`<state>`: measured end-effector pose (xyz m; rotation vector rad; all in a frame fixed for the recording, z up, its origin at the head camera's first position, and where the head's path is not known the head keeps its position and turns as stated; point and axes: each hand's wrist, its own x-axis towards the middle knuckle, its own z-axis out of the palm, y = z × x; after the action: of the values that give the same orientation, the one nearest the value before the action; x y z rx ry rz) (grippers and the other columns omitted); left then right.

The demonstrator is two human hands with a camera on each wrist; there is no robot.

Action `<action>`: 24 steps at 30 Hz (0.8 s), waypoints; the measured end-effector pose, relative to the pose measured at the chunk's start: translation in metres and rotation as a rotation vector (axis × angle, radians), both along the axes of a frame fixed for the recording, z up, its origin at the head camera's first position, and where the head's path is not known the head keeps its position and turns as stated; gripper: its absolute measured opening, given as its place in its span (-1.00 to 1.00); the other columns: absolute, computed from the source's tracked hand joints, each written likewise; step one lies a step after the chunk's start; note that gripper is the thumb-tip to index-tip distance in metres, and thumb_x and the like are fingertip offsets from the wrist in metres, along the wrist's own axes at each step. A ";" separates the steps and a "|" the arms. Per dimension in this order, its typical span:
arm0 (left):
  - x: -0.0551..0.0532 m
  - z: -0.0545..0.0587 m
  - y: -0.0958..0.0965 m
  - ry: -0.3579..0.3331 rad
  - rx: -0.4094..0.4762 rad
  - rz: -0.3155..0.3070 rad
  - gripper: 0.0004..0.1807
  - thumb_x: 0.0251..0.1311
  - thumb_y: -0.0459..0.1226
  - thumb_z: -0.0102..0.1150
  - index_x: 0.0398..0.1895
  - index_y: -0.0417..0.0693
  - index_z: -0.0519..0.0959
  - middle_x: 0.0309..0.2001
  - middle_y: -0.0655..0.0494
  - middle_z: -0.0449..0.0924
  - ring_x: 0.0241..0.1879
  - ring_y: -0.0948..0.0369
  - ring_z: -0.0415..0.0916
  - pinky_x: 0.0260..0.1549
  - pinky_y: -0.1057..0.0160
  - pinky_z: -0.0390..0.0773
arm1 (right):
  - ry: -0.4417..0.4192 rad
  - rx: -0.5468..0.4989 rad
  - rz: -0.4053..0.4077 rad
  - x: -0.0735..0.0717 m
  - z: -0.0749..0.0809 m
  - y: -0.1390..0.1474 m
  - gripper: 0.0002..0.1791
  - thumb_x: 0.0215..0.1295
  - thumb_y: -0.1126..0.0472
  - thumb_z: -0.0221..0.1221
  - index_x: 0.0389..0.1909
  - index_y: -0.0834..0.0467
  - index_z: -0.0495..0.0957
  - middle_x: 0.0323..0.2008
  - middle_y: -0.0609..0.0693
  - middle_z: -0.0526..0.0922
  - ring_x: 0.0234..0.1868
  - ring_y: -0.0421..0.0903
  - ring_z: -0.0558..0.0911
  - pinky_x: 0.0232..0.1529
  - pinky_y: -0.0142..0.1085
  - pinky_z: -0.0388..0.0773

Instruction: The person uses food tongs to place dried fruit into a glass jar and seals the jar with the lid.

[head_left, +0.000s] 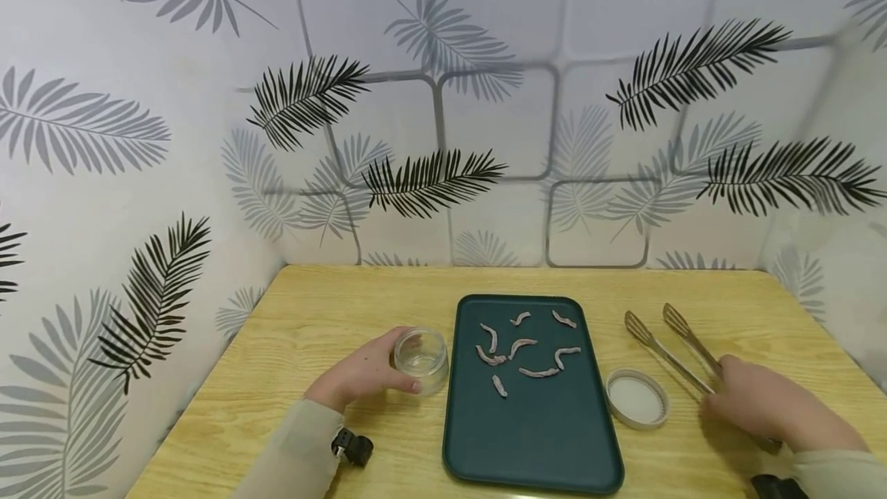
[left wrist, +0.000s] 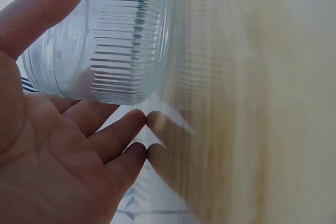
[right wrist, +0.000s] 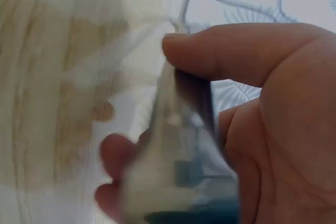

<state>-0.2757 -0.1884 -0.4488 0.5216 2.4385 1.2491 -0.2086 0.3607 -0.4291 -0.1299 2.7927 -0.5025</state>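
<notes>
My left hand (head_left: 370, 374) grips a small clear ribbed glass jar (head_left: 421, 360) that stands lidless on the wooden table, just left of a dark green tray (head_left: 533, 437). In the left wrist view the thumb lies along the jar (left wrist: 100, 40) and the fingers (left wrist: 113, 135) reach under it to the tabletop. Several pale, curled meat-like strips (head_left: 521, 346) lie on the tray's far half. To the tray's right, my right hand (head_left: 758, 405) pinches the handle end of metal tongs (head_left: 668, 345), whose tips point away from me. The right wrist view shows thumb and fingers closed on the blurred tongs (right wrist: 173, 145).
A round white-topped lid (head_left: 636, 399) lies flat between the tray and the tongs. The table (head_left: 333, 306) sits in a corner with leaf-patterned walls behind and on both sides. Black wrist cameras (head_left: 352, 447) show at both sleeves.
</notes>
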 end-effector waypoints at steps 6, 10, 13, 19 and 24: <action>0.001 -0.003 0.001 -0.001 0.018 0.014 -0.03 0.00 -0.13 0.59 0.50 0.08 0.27 0.25 0.01 0.46 0.20 0.05 0.42 0.18 -0.14 0.35 | 0.053 -0.058 0.026 -0.002 0.003 0.003 -0.47 0.45 0.08 0.13 0.09 0.50 0.32 -0.28 0.08 0.56 -0.35 -0.01 0.52 -0.36 -0.09 0.45; 0.001 -0.004 0.002 0.014 0.028 0.007 -0.05 0.01 -0.14 0.58 0.49 0.08 0.29 0.24 0.02 0.47 0.19 0.06 0.42 0.18 -0.13 0.35 | 0.117 -0.025 0.085 -0.002 0.008 0.001 -0.32 0.52 -0.02 0.10 0.28 0.52 0.29 -0.04 0.37 0.61 -0.09 0.28 0.63 -0.14 0.12 0.52; 0.001 -0.004 0.001 0.015 0.036 0.007 -0.06 0.03 -0.15 0.56 0.49 0.09 0.28 0.24 0.00 0.47 0.19 0.07 0.43 0.18 -0.10 0.36 | 0.161 -0.017 0.113 -0.002 0.010 -0.006 -0.24 0.52 -0.09 0.09 0.35 0.52 0.28 0.17 0.50 0.49 0.14 0.47 0.51 0.01 0.28 0.44; 0.002 -0.007 0.001 0.029 0.075 -0.011 -0.08 0.05 -0.20 0.55 0.49 0.06 0.28 0.28 0.01 0.45 0.23 0.07 0.41 0.19 -0.07 0.36 | 0.190 -0.041 0.134 -0.004 0.016 -0.022 -0.26 0.49 -0.11 0.13 0.41 0.39 0.32 0.19 0.42 0.53 0.14 0.40 0.55 0.01 0.26 0.46; 0.002 -0.011 0.001 0.024 0.136 -0.031 -0.09 0.08 -0.25 0.50 0.51 0.03 0.26 0.29 0.00 0.44 0.21 0.08 0.42 0.18 -0.01 0.37 | 0.176 -0.057 0.149 -0.010 0.023 -0.034 -0.27 0.49 -0.08 0.14 0.44 0.34 0.30 0.15 0.37 0.58 0.10 0.34 0.60 -0.02 0.23 0.50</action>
<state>-0.2741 -0.1870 -0.4594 0.6122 2.3673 1.4108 -0.2183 0.3269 -0.4057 -0.4100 2.9101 -0.5582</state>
